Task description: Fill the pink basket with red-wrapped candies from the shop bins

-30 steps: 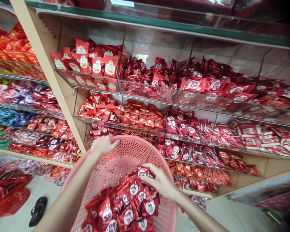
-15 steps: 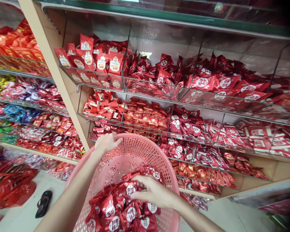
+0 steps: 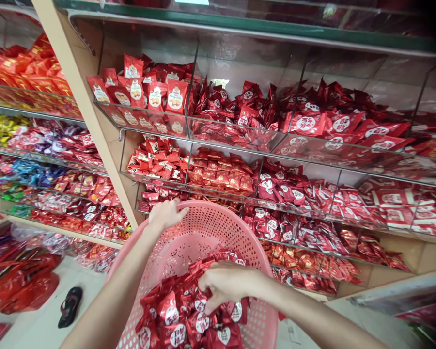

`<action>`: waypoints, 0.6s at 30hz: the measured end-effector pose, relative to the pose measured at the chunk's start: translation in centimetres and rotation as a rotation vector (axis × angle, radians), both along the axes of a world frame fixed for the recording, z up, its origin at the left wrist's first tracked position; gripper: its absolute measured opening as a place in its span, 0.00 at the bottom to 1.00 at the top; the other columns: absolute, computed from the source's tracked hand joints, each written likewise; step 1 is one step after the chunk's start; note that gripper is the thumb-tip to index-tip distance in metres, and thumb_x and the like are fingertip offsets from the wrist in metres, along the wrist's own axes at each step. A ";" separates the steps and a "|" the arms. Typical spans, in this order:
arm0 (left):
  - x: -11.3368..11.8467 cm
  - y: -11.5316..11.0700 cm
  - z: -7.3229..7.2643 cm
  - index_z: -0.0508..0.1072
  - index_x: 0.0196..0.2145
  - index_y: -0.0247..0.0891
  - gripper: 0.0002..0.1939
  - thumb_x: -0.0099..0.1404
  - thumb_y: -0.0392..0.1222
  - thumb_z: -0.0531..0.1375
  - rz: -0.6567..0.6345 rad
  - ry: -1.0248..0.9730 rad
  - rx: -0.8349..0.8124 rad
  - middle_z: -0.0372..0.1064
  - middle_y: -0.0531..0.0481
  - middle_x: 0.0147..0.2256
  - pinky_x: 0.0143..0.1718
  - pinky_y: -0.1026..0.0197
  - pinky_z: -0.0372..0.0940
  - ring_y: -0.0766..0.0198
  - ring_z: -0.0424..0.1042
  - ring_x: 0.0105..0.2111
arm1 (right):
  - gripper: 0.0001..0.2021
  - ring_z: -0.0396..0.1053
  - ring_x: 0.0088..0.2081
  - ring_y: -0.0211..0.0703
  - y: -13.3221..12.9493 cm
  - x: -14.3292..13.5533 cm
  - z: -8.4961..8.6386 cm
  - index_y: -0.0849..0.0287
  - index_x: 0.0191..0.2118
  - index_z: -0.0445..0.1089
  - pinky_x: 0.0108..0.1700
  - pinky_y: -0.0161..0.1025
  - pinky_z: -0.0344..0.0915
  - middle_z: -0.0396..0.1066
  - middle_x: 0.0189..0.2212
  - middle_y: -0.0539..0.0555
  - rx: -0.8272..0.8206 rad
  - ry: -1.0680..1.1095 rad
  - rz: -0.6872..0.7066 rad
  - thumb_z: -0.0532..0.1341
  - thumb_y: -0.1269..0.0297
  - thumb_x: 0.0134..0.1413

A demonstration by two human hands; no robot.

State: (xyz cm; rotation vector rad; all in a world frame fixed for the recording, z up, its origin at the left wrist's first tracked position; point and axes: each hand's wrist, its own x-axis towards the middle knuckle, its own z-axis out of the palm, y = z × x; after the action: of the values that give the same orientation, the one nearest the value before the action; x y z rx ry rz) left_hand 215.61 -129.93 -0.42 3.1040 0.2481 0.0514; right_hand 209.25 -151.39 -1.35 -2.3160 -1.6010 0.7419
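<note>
A pink perforated basket (image 3: 254, 252) stands tilted in front of the shelves, with many red packets (image 3: 170, 310) lying in its lower part. My left hand (image 3: 166, 214) grips the basket's far left rim, thumb along the inner side. Over the packets, my right hand (image 3: 227, 283) is lowered into the basket, fingers curled down and apart from the thumb. Its fingertips touch the packets, and no packet is lifted in it.
Shelves with clear fronts (image 3: 225, 131) hold rows of red packets. Colourful sweets (image 3: 32, 169) fill the shelves at the left. A black sandal (image 3: 70, 307) and red plastic bags (image 3: 31, 286) lie on the floor at the lower left.
My right hand has moved slightly right, its fingers now bent down more onto the packets. The whole view has shifted a little, with the basket further right. My left hand keeps the rim.
</note>
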 end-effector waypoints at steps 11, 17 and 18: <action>-0.2 0.5 -0.4 0.65 0.47 0.40 0.34 0.56 0.66 0.39 -0.008 -0.011 0.011 0.71 0.40 0.38 0.37 0.54 0.62 0.51 0.70 0.39 | 0.13 0.61 0.21 0.32 -0.9 3.4 3.5 0.59 0.31 0.70 0.23 0.31 0.55 0.67 0.21 0.47 0.133 0.132 -0.172 0.59 0.54 0.48; -0.3 0.4 -0.3 0.66 0.46 0.40 0.33 0.57 0.64 0.40 -0.012 -0.007 0.006 0.72 0.40 0.38 0.37 0.54 0.62 0.51 0.70 0.39 | 0.12 0.63 0.28 0.33 -4.0 3.4 2.3 0.62 0.37 0.68 0.30 0.32 0.60 0.68 0.27 0.50 0.430 0.318 -0.366 0.54 0.59 0.54; -0.3 0.3 -0.2 0.66 0.46 0.40 0.33 0.57 0.64 0.40 -0.012 -0.005 0.004 0.72 0.40 0.38 0.37 0.54 0.62 0.51 0.70 0.39 | 0.12 0.64 0.28 0.33 -3.9 2.7 1.5 0.61 0.38 0.68 0.30 0.32 0.61 0.68 0.27 0.50 0.434 0.310 -0.378 0.54 0.59 0.55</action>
State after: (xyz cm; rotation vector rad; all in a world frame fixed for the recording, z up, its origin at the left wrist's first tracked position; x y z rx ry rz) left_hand 215.36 -129.59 -0.66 3.1087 0.2294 0.0599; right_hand 211.93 -155.31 0.14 -1.9833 -1.0264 0.5607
